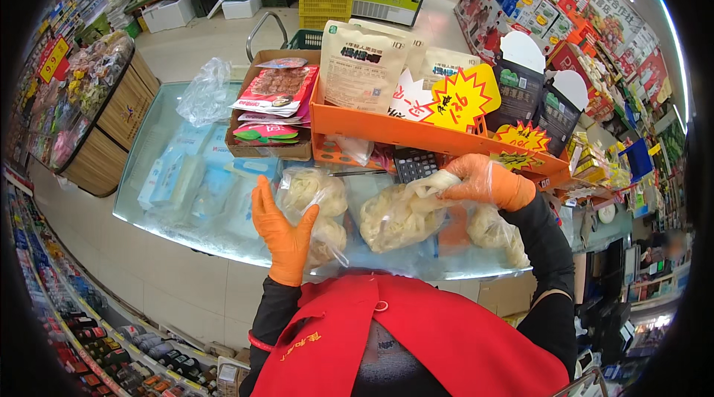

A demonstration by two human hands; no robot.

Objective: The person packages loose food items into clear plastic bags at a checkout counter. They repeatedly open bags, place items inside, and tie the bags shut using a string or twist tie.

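Note:
My right hand (pixel 482 180), in an orange glove, is closed on the gathered neck of a clear plastic bag (pixel 401 218) holding pale yellowish food whose kind I cannot make out. That bag rests on or just above the glass counter. My left hand (pixel 283 232), gloved in orange too, is raised with fingers spread and nothing in it. Right beside it sit similar filled bags (pixel 318 193), one behind another. Another such bag (pixel 497 235) lies under my right forearm.
Across the far side of the glass counter (pixel 223 227) stands an orange display box (pixel 439 136) with pouches and price signs. Left of it are a cardboard box (pixel 269 148) of packets and a crumpled plastic bag (pixel 207 93). A calculator (pixel 413 165) lies near the bags.

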